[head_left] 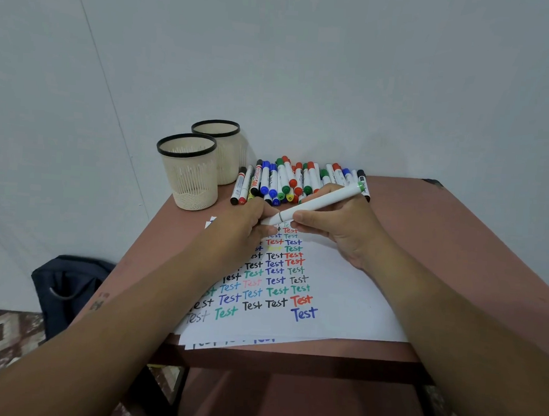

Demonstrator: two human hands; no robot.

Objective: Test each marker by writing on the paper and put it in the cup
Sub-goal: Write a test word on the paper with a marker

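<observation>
My right hand [339, 225] grips a white marker [318, 203] with a green end, lying slanted above the top of the paper [348, 294]. My left hand [245, 223] pinches the marker's lower left end; whether that is the cap or the tip is hidden by my fingers. The paper is covered with rows of "Test" in black, blue, green and red. A pile of markers [287, 181] lies at the table's far edge. Two cream cups with black rims stand at the far left, the nearer cup [187, 171] in front of the farther cup [219, 151]; both look empty.
The reddish-brown table [440, 235] ends at a wall behind the markers. More written sheets stick out under the paper at the near edge [228, 343]. A dark bag [68, 289] sits on the floor to the left, beside a patterned rug [2, 336].
</observation>
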